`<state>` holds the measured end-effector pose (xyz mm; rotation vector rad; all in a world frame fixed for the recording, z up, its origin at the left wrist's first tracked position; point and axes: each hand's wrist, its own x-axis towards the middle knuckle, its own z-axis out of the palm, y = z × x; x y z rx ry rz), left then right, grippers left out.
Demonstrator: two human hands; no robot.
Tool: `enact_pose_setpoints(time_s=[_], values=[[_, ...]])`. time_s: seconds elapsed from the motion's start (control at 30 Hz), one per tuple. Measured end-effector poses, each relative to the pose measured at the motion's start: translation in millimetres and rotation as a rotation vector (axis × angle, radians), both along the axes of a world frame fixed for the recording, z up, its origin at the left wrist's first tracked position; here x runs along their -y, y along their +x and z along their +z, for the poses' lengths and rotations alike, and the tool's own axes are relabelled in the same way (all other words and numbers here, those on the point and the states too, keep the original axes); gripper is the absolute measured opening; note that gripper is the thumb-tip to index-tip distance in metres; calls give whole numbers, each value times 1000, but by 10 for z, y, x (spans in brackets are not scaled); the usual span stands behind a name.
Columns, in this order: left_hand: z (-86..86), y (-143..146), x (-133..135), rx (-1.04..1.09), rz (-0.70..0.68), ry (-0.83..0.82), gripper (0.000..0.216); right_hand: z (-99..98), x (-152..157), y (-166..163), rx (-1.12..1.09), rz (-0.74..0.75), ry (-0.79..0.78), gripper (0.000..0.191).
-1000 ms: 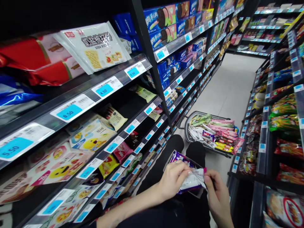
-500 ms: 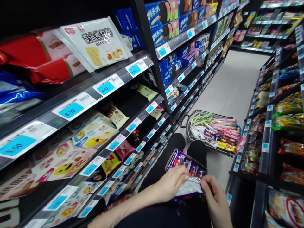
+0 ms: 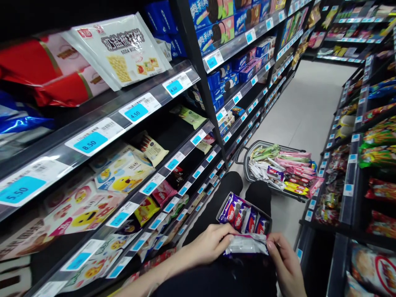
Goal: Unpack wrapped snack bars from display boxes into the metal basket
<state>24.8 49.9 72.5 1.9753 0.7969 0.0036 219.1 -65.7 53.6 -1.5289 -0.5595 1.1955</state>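
Observation:
On my lap, just in front of my thighs, rests an open box point(image 3: 268, 225) with several purple wrapped snack bars point(image 3: 236, 212) side by side in it. A snack packet point(image 3: 247, 244) with a silvery face and purple edges is stretched between my hands at the box's near side. My left hand point(image 3: 213, 242) is closed on its left end, fingers curled over the top. My right hand point(image 3: 284, 256) pinches its right end between thumb and fingers. Whether it is one packet or a few joined together, I cannot tell.
Beyond my knees a grey basket point(image 3: 246, 167) full of stick-shaped snacks sits on the floor point(image 3: 305, 105). Shelves with price tags point(image 3: 136, 112) and biscuit packs point(image 3: 123, 51) rise close on my left. Another snack shelf point(image 3: 343, 206) lines the right of the aisle.
The packet has been lowered slightly and flattened, with both hands still on it. More of the purple bars in the box now show. My left hand has drawn back a little toward me.

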Motion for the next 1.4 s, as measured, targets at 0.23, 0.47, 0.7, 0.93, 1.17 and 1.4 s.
enact_pose_setpoints(time_s=[0.23,0.47,0.7,0.93,1.17,1.4], values=[[74,-53,-87,111,30,-93,34,6,21,-100,12,-40,-42,38],[-81,80,-55,302,323,-313,51,-47,116,-164,17,-162,52,35],[-70,87,83,554,436,-588,49,-86,96,-178,197,-258,177,29],[-26,27,118,599,584,-291,30,-145,78,-83,163,-104,225,23],[155,117,48,739,481,-63,21,-159,-56,52,348,15,369,22],[190,187,70,803,501,-185,24,-194,-51,-36,197,-101,154,29]])
